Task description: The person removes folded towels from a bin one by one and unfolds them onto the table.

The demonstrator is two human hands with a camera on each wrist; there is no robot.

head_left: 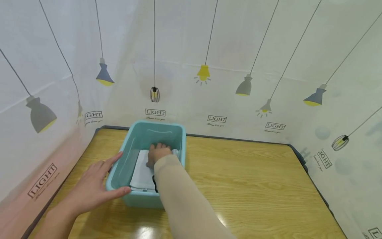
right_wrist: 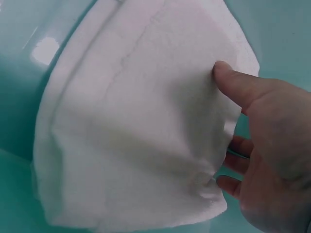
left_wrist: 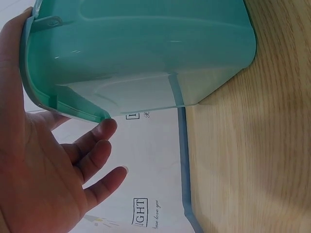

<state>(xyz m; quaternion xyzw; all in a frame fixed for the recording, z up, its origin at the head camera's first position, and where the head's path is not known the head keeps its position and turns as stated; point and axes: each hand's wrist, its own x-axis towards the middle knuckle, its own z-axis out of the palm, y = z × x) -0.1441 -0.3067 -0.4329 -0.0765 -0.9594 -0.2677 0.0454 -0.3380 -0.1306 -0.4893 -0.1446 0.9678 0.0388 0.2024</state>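
Observation:
A teal plastic bin [head_left: 143,199] stands at the left back of the table. My left hand [head_left: 92,182] holds its near left corner, thumb on the near rim and index finger on the left rim. In the left wrist view, the other fingers [left_wrist: 99,155] are loosely bent beside the bin. Inside lies a folded white towel [right_wrist: 141,111]. My right hand [right_wrist: 274,145] reaches into the bin and pinches the towel's edge, thumb on top and other fingertips at the side and partly hidden. The right sleeve [head_left: 185,196] covers part of the bin.
The wooden table [head_left: 244,176] extends to the right of the bin. Whitish curtains [head_left: 232,106] printed with hanging lamps surround it. A dark strip [head_left: 235,138] runs along the table's back edge. A small black thing [head_left: 154,182] shows beside the towel.

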